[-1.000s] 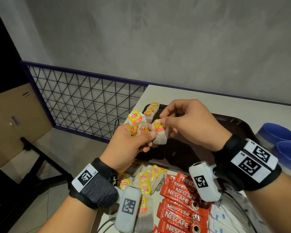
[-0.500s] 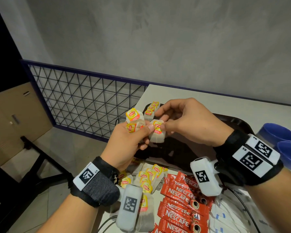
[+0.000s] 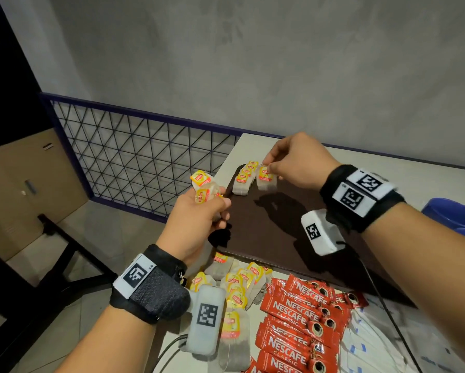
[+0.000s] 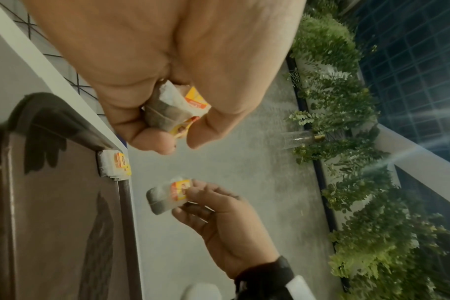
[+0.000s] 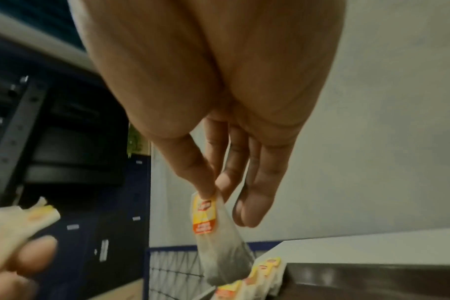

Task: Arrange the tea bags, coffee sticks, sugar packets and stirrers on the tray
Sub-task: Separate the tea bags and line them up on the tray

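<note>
**Operator:** Brown moulded plastic, smooth, with a raised rim: that is the tray point(image 3: 274, 227). It lies on the pale table point(image 3: 387, 168), far left corner close to the table's edge.

**Checker:** State of the right hand?

**Operator:** My right hand point(image 3: 295, 162) pinches one tea bag point(image 3: 266, 179) by its yellow tag between thumb and forefinger; the other fingers hang loose. The bag is soft translucent paper, dark at the bottom, hanging over the tray just beside the row of tea bags point(image 3: 244, 177) in the far left corner. That row stands overlapped along the rim; four tags show, possibly more hidden.

**Checker:** Left hand?

**Operator:** My left hand point(image 3: 199, 224) is curled round a bunch of tea bags point(image 3: 204, 187), held above the tray's left edge. Two yellow tags are visible; I cannot tell the full count.

**Checker:** Remaining stock?

**Operator:** Loose tea bags point(image 3: 236, 289) lie heaped on the table at the tray's near edge, about eight. Glossy red coffee sticks point(image 3: 298, 316) are fanned beside them, at least seven. White sugar packets point(image 3: 373, 343) with blue marks lie to their right; count not readable.

**Checker:** Working room?

**Operator:** Most of the tray floor right of the row is bare. Two blue cups point(image 3: 457, 216) stand at the right edge.
</note>
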Action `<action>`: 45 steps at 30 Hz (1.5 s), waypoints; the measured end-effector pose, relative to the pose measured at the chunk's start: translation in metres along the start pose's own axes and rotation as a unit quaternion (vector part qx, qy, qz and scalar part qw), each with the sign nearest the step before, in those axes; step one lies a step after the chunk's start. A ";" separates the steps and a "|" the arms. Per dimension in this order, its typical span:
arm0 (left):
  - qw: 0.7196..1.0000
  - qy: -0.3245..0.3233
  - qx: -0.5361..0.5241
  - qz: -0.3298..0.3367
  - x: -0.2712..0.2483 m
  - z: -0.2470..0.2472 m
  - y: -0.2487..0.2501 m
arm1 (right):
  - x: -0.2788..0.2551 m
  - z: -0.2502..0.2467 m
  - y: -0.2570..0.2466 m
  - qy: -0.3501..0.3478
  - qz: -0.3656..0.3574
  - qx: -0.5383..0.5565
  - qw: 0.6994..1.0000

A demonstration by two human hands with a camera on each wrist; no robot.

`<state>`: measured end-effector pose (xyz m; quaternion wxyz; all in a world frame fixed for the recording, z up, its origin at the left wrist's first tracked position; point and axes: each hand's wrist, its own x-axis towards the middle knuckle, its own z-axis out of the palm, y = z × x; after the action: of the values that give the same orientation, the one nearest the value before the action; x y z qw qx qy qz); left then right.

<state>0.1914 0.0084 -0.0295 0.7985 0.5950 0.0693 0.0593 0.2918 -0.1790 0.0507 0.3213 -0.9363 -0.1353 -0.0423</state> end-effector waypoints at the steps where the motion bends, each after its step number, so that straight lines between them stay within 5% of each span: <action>1: 1.000 -0.003 -0.004 -0.005 0.000 0.000 -0.001 | 0.005 0.005 0.001 0.002 0.003 -0.020 1.000; 7: 0.999 0.001 -0.028 -0.014 0.003 -0.004 -0.003 | 0.026 0.032 0.004 -0.128 0.075 0.159 0.976; 11: 1.000 0.007 -0.021 -0.014 0.003 -0.004 -0.004 | 0.040 0.048 0.003 -0.176 0.099 0.149 0.968; 28: 0.999 0.001 -0.020 -0.028 0.000 -0.002 0.000 | 0.063 0.067 0.016 -0.115 0.136 0.058 0.982; 39: 0.999 0.002 -0.026 -0.034 -0.002 -0.001 0.002 | 0.058 0.069 0.020 -0.156 0.136 0.097 0.974; 45: 0.996 -0.018 -0.071 -0.045 -0.003 0.000 0.003 | 0.051 0.052 0.016 -0.105 0.119 0.072 0.985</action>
<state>0.1880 0.0089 -0.0261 0.8417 0.5340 0.0776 0.0175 0.3448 -0.1475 0.0092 0.3749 -0.9193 -0.0590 0.1045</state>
